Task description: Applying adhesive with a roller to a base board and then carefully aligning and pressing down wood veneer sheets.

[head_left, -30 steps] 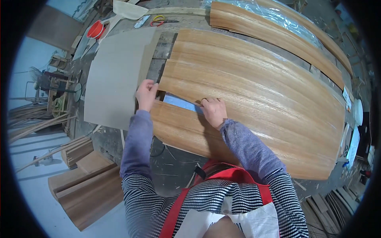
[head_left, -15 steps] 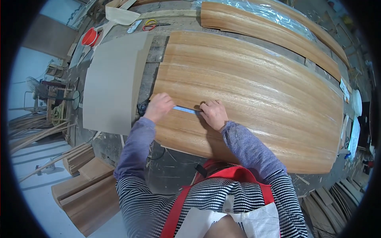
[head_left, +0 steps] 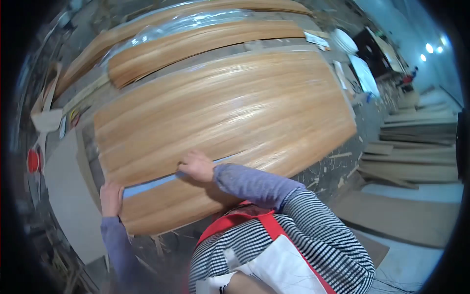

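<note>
A broad wood-grain veneer sheet [head_left: 215, 108] lies flat on the workbench. Along its near part runs a long, narrow light-blue strip [head_left: 152, 184] with a dark edge; whether it is tape or a straightedge I cannot tell. At the sheet's left edge, my left hand [head_left: 112, 197] has its fingers closed at the strip's end. My right hand [head_left: 197, 166] is closed and pressed down on the strip farther right, its fingers curled and partly hiding it. Beyond that hand, more of the strip shows, reaching right past my wrist.
A grey board [head_left: 71, 196] lies to the left, with a red container [head_left: 33, 160] and scissors [head_left: 74, 117] farther off. Behind the sheet are narrower veneer pieces [head_left: 205, 46] and clear plastic wrap [head_left: 191, 22]. Stacked boards [head_left: 416, 147] stand at right, near a white bucket [head_left: 344, 41].
My view has swung to the right. My hands are farther apart, the left now at the sheet's left edge. More of the blue strip shows between them and beyond my right hand.
</note>
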A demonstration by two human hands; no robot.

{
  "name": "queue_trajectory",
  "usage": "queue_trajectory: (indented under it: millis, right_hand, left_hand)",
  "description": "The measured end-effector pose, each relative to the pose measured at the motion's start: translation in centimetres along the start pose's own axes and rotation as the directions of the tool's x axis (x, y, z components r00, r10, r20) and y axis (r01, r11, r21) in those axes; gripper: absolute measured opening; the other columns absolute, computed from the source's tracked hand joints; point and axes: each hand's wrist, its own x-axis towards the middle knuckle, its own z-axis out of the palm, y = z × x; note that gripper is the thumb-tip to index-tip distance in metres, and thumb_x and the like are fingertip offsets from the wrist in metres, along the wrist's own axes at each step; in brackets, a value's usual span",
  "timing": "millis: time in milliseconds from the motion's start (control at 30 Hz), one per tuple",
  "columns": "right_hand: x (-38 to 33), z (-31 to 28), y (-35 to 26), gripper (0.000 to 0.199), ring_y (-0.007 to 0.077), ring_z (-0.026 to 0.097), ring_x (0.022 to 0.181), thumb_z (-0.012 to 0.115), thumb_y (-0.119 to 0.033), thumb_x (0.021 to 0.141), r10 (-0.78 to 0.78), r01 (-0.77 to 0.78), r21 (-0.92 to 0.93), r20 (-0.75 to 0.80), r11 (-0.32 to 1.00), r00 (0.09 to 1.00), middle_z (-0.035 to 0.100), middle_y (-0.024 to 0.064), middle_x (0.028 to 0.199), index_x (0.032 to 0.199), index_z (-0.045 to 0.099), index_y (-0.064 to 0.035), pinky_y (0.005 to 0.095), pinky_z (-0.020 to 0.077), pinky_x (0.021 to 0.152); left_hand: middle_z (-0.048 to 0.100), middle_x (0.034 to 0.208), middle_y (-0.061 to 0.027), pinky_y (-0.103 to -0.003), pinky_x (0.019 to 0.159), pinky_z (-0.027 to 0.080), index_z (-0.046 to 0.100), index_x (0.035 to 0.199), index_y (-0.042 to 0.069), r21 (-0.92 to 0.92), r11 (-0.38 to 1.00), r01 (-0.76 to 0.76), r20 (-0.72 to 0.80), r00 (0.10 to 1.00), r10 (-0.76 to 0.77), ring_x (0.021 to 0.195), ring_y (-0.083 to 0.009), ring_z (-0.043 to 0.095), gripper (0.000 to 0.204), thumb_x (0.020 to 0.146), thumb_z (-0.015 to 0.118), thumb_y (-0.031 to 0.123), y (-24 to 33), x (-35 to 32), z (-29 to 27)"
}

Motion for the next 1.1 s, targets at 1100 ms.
queue_trajectory:
  millis: [1100]
  right_hand:
    - [-23.9, -27.4, 24.9, 0.008, 0.0297, 0.059, 0.081, 0.061, -0.017, 0.072, 0.103, -0.105, -0.104, -0.021, 0.989, 0.994, 0.057, 0.0093, 0.079, 0.067, 0.06, -0.0109, 0.0418, 0.0482, 0.072]
  left_hand:
    - [0.068, 0.097, -0.0177, -0.045, 0.078, 0.05, 0.068, 0.107, 0.006, -0.145, 0.986, -0.077, 0.233, 0.966, 0.11, 0.087, -0.0344, 0.065, 0.026, 0.083, 0.067, 0.018, 31.7, 17.0, 4.5]
